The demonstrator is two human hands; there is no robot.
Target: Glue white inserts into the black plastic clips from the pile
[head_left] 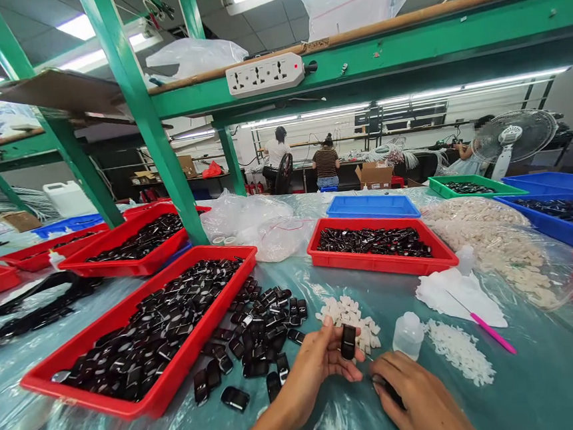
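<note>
My left hand (314, 365) pinches a small glossy black plastic shell (348, 341) upright between thumb and fingers. My right hand (419, 397) rests on the table close beside it, fingers curled over a dark piece (386, 385) that is mostly hidden. Just beyond the hands lies a heap of small white plastic bits (351, 316) and a small clear bottle (408, 333). A loose pile of black shells (257, 341) spreads to the left of my left hand, next to a red tray (106, 398) full of the same shells.
A pink-handled tool (492, 333) lies on white paper (456, 292) at right, beside white granules (460, 354) and a bag of pale parts (500, 243). More red, blue and green trays stand behind. A green post (160, 146) rises mid-table. Other people sit at a far bench; a fan (514, 136) stands right.
</note>
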